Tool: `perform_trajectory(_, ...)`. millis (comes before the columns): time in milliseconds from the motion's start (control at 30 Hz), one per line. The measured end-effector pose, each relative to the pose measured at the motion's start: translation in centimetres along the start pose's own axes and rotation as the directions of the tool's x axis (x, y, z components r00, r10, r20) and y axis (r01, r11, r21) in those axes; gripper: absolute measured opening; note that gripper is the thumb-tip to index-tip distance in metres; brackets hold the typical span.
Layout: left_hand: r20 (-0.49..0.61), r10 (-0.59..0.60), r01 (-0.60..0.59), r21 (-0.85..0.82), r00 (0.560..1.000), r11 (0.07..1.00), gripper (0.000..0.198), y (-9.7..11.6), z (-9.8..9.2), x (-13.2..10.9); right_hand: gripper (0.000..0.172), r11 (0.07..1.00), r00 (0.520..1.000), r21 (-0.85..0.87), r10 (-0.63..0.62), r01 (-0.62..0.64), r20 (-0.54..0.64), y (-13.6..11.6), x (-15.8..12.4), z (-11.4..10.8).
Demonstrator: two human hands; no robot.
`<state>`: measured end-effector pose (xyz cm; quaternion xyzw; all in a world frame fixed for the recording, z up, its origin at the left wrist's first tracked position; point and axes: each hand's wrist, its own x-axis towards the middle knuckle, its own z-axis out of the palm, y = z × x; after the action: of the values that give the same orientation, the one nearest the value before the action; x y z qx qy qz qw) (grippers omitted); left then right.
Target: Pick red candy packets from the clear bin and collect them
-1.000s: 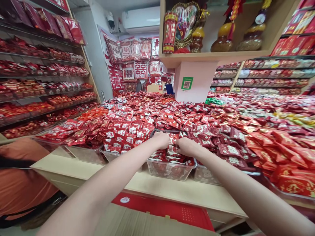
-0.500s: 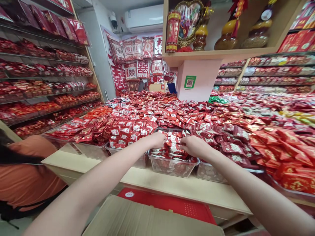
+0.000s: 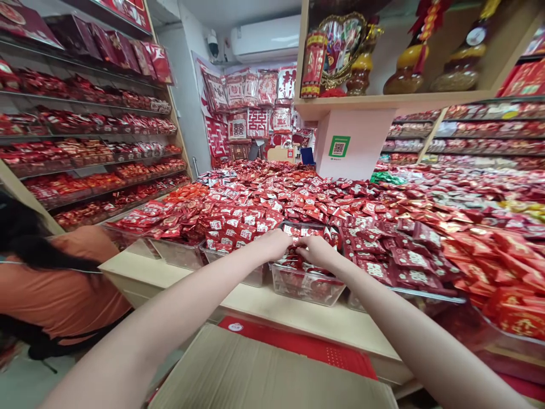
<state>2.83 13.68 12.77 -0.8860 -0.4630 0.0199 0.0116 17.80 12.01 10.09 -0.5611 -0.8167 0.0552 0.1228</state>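
Note:
Both my hands reach into a clear plastic bin point(image 3: 304, 288) of small red-and-white wrapped packets point(image 3: 307, 230) in the middle of the display. My left hand point(image 3: 277, 244) is over the bin's left side, its fingers curled and mostly hidden; what they hold, if anything, cannot be made out. Close beside it, my right hand point(image 3: 318, 251) bends its fingers down among the packets, closed at the tips. The two hands almost touch. Dark red packets point(image 3: 411, 258) heap up right of the bin, and red packets with white labels point(image 3: 232, 227) lie to its left.
A cardboard box point(image 3: 272, 369) stands in front of me, below the pale counter edge point(image 3: 255, 301). At the left, a person in an orange top point(image 3: 85, 250) is low beside the counter. Overhead at the right hangs a wooden display shelf point(image 3: 353, 102). Stocked shelves point(image 3: 93, 136) line the left wall.
My hands have come closer together over the bin, the right one moving in toward the left. The whole view has shifted slightly, so things appear farther right.

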Motion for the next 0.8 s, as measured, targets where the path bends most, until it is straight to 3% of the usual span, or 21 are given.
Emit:
perform_trajectory(133, -0.022, 0.023, -0.022, 0.036, 1.000, 0.999, 0.029, 0.4, -0.2, 0.0, 0.025, 0.998, 0.999, -0.036, 0.051, -0.051, -0.017, -0.2, 0.1, -0.2)
perform_trajectory(233, -0.036, 0.043, -0.042, 0.042, 0.998, 0.998, 0.032, 0.5, -0.2, 0.4, 0.022, 1.000, 0.997, -0.027, 0.010, -0.012, -0.081, -0.2, -0.2, -1.0)
perform_trajectory(400, -0.026, 0.071, -0.069, 0.043, 0.997, 0.997, 0.029, 0.2, 0.1, 0.9, 0.019, 0.995, 0.996, -0.087, -0.040, 0.047, 0.081, -0.2, -0.8, -1.1)
perform_trajectory(500, -0.025, 0.092, -0.091, 0.044, 0.995, 0.995, 0.029, 0.2, 0.1, 1.0, 0.022, 0.988, 0.995, -0.147, -0.028, 0.042, 0.096, 0.1, -0.8, -0.6)
perform_trajectory(633, 0.006, 0.129, -0.129, 0.037, 0.992, 0.991, 0.027, 0.2, -0.6, 0.7, 0.023, 0.990, 0.990, -0.018, -0.141, 0.142, 0.022, 0.8, -1.0, -0.4)
perform_trajectory(800, 0.049, 0.183, -0.184, 0.020, 0.982, 0.983, 0.024, 0.3, -1.2, 0.3, 0.026, 0.990, 0.996, 0.105, -0.091, 0.091, -0.002, 1.3, -1.4, -0.1)
